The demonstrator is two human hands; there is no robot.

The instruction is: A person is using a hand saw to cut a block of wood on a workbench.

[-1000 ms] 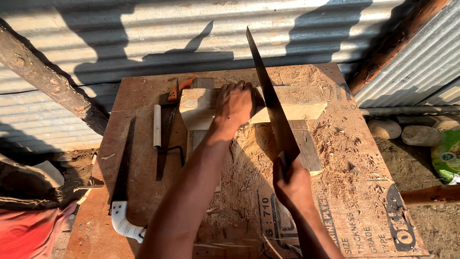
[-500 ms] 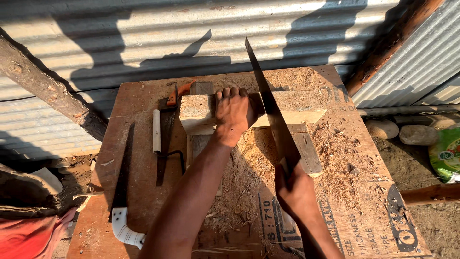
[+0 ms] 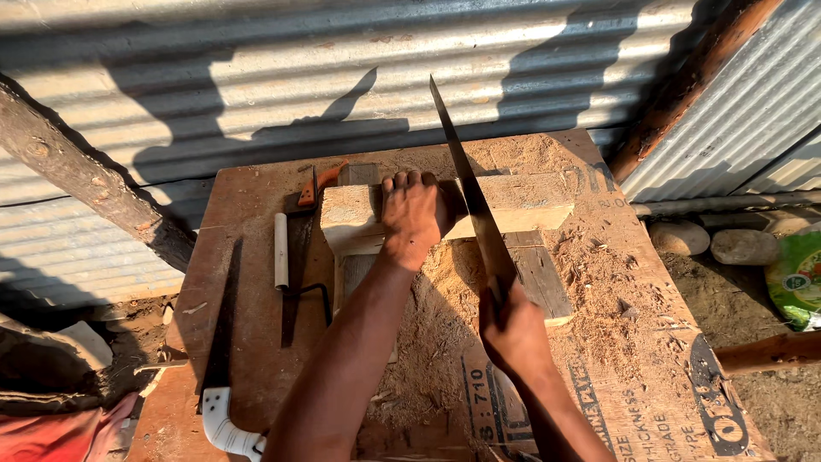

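A pale wooden block point(image 3: 522, 201) lies crosswise on a plywood bench top point(image 3: 256, 257), resting on a darker board point(image 3: 539, 278). My left hand point(image 3: 415, 214) presses down on the block, fingers over its far edge. My right hand point(image 3: 513, 329) grips the handle of a hand saw point(image 3: 470, 192). The blade slants up and away, meeting the block just right of my left hand. Sawdust point(image 3: 445, 316) lies thick around the block.
A second saw with a white handle point(image 3: 221, 342) lies along the bench's left side. Beside it are a white tube point(image 3: 280, 250), a dark bent metal tool point(image 3: 308, 291) and an orange-handled tool point(image 3: 318, 184). Corrugated metal sheets point(image 3: 256, 77) stand behind; stones point(image 3: 714, 242) and a green bag point(image 3: 795, 278) sit right.
The view has shifted slightly. My left hand has settled further over the block's top. The saw's tip sits a little lower and my right hand a little nearer.
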